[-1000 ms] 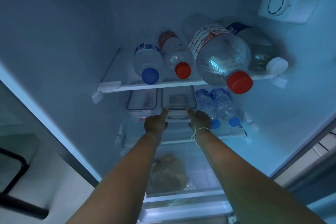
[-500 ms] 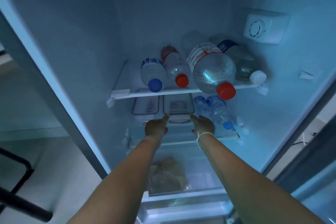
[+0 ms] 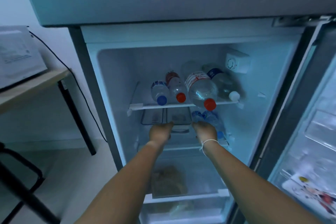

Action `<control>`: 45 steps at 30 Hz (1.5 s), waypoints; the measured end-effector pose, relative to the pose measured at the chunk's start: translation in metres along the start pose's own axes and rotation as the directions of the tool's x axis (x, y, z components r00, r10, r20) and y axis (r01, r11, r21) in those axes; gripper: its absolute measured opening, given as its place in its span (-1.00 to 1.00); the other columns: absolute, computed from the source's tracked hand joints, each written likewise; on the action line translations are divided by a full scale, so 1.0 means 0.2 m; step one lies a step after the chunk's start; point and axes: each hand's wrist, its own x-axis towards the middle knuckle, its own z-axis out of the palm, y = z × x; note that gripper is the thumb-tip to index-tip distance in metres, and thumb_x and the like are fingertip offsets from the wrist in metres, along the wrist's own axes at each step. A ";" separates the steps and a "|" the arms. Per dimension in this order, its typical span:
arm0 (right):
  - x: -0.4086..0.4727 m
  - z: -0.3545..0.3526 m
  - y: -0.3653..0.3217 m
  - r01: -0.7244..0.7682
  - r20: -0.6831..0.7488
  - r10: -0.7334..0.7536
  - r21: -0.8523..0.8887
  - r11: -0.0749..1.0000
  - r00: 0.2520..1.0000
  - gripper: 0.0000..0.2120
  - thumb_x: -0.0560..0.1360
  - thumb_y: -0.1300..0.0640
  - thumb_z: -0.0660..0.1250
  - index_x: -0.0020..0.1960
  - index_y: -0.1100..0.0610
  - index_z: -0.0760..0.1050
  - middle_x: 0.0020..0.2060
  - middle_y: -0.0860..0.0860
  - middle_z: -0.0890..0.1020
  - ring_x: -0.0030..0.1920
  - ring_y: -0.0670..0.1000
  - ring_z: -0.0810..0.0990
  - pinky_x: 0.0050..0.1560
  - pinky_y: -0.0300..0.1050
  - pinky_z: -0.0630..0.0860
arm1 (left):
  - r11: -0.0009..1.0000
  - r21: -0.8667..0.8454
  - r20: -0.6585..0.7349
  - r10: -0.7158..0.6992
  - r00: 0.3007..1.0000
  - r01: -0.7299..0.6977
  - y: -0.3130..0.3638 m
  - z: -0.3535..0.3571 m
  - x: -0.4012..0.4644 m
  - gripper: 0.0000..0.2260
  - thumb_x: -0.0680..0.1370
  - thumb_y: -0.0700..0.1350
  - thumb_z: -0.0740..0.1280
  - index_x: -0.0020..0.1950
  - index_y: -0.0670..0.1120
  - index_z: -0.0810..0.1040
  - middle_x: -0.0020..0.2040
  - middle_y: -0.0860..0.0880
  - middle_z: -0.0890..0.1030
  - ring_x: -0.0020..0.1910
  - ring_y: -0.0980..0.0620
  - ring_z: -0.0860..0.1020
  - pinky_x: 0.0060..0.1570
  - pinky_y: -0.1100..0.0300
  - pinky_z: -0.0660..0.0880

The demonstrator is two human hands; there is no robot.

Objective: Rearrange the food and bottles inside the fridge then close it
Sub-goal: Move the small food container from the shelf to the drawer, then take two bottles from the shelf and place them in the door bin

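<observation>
The fridge point(image 3: 109, 96) stands open. On its middle shelf lies a clear lidded food container point(image 3: 180, 119). My left hand point(image 3: 160, 132) grips its left front corner and my right hand point(image 3: 205, 131) grips its right front corner, thumbs on top. A second clear container point(image 3: 152, 117) sits just to the left. Small blue-capped bottles point(image 3: 209, 116) lie to the right, against my right hand. Several water bottles lie on the top shelf point(image 3: 138, 106), the largest with a red cap point(image 3: 201, 87).
A brown bag of food point(image 3: 169, 182) lies on the lower shelf, above a drawer. The fridge door point(image 3: 309, 132) hangs open at the right. At the left, a wooden table point(image 3: 36, 82) carries a microwave point(image 3: 18, 56), and a black chair frame point(image 3: 27, 187) stands below.
The view has pulled back and up, so the whole fridge front and the table now show. Both hands stay on the container's front corners on the middle shelf.
</observation>
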 end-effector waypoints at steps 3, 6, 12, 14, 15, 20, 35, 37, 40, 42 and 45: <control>-0.10 -0.03 -0.06 0.009 -0.016 -0.009 0.027 1.000 1.000 -0.73 0.48 0.09 0.28 -0.38 0.11 0.37 -0.37 0.07 0.48 -0.25 0.07 0.45 -0.19 -0.15 0.37 | 0.997 0.073 -0.013 0.025 1.000 -0.024 0.08 -0.04 -0.08 -0.60 0.48 -0.06 0.36 -0.48 -0.07 0.26 -0.70 0.11 0.29 -0.46 0.02 0.30 -0.37 0.21 0.28; -0.19 -0.08 -0.15 0.071 0.003 -0.071 -0.013 0.997 0.997 -0.70 0.51 0.14 0.23 -0.39 0.14 0.37 -0.41 0.06 0.41 -0.35 0.05 0.38 -0.39 -0.19 0.27 | 0.992 0.089 -0.002 0.090 0.996 -0.090 0.14 -0.09 -0.12 -0.63 0.42 -0.09 0.35 -0.51 -0.07 0.25 -0.60 0.02 0.31 -0.43 -0.01 0.29 -0.27 0.16 0.31; -0.30 -0.11 -0.28 0.165 0.030 -0.165 -0.004 0.986 0.986 -0.78 0.48 0.18 0.28 0.07 0.21 0.59 -0.18 0.09 0.58 -0.15 0.05 0.50 -0.26 -0.24 0.37 | 0.954 0.200 -0.035 0.234 0.972 -0.222 0.27 -0.14 -0.19 -0.72 0.54 -0.06 0.31 0.07 -0.26 0.61 0.03 -0.17 0.66 0.07 -0.11 0.57 -0.05 0.19 0.45; -0.33 -0.11 -0.33 0.179 0.031 -0.179 0.003 0.984 0.983 -0.74 0.49 0.18 0.29 0.14 0.20 0.58 -0.09 0.10 0.61 -0.11 0.06 0.53 -0.27 -0.31 0.39 | 0.930 0.250 -0.035 0.285 0.958 -0.268 0.32 -0.16 -0.20 -0.65 0.54 -0.05 0.32 0.19 -0.28 0.57 0.12 -0.17 0.64 0.12 -0.10 0.57 -0.03 0.34 0.44; -0.34 -0.10 -0.35 0.188 0.035 -0.188 -0.002 0.982 0.982 -0.72 0.50 0.17 0.30 0.18 0.19 0.56 -0.02 0.11 0.63 -0.05 0.08 0.55 -0.23 -0.31 0.37 | 0.915 0.275 -0.026 0.312 0.950 -0.294 0.34 -0.17 -0.22 -0.71 0.55 -0.06 0.31 0.13 -0.24 0.59 0.01 -0.13 0.65 0.00 -0.06 0.58 -0.17 0.49 0.40; -0.37 -0.04 -0.44 0.275 0.069 -0.269 -0.106 0.956 0.961 -0.65 0.50 0.13 0.31 0.26 0.18 0.49 0.17 0.15 0.60 0.16 0.15 0.55 -0.03 -0.23 0.33 | 0.850 0.404 -0.021 0.377 0.926 -0.337 0.42 -0.19 -0.21 -0.82 0.57 -0.09 0.26 0.13 -0.08 0.56 -0.03 -0.03 0.61 -0.01 -0.05 0.55 -0.30 0.42 0.33; -0.19 0.13 -0.46 0.350 0.079 -0.349 -0.404 0.845 0.934 -0.58 0.52 0.20 0.20 0.37 0.12 0.34 0.18 0.23 0.56 0.17 0.24 0.53 0.07 -0.06 0.46 | 0.728 0.588 0.031 0.416 0.909 -0.353 0.39 -0.17 -0.04 -0.66 0.55 -0.10 0.28 0.32 -0.08 0.45 0.27 -0.15 0.45 0.14 -0.14 0.55 -0.06 0.21 0.40; -0.17 0.15 -0.45 0.351 0.078 -0.352 -0.426 0.834 0.933 -0.56 0.52 0.20 0.20 0.40 0.10 0.29 0.20 0.24 0.54 0.20 0.25 0.52 0.10 -0.02 0.47 | 0.735 0.580 0.019 0.419 0.908 -0.352 0.38 -0.16 -0.01 -0.66 0.54 -0.10 0.28 0.32 -0.07 0.43 0.24 -0.15 0.48 0.12 -0.16 0.55 -0.07 0.16 0.44; -0.16 0.18 -0.45 0.340 0.068 -0.347 -0.440 0.831 0.936 -0.52 0.53 0.18 0.21 0.43 0.09 0.22 0.24 0.24 0.51 0.23 0.26 0.50 0.13 0.03 0.47 | 0.727 0.585 0.006 0.437 0.899 -0.358 0.37 -0.15 0.02 -0.65 0.53 -0.11 0.29 0.32 -0.04 0.41 0.20 -0.17 0.53 0.10 -0.17 0.57 -0.10 0.11 0.49; -0.15 0.20 -0.45 0.326 0.052 -0.337 -0.426 0.844 0.940 -0.51 0.53 0.18 0.22 0.44 0.10 0.20 0.25 0.24 0.50 0.24 0.26 0.49 0.13 0.04 0.47 | 0.725 0.582 0.013 0.446 0.895 -0.370 0.37 -0.14 0.04 -0.65 0.53 -0.13 0.30 0.31 -0.03 0.42 0.19 -0.19 0.54 0.10 -0.16 0.56 -0.07 0.15 0.45; -0.14 0.21 -0.45 0.321 0.027 -0.338 -0.397 0.860 0.941 -0.52 0.53 0.20 0.22 0.42 0.11 0.21 0.20 0.25 0.52 0.20 0.26 0.51 0.11 0.05 0.49 | 0.724 0.573 0.023 0.454 0.891 -0.384 0.36 -0.14 0.06 -0.68 0.51 -0.14 0.31 0.27 -0.02 0.45 0.14 -0.20 0.56 0.07 -0.15 0.57 -0.10 0.19 0.44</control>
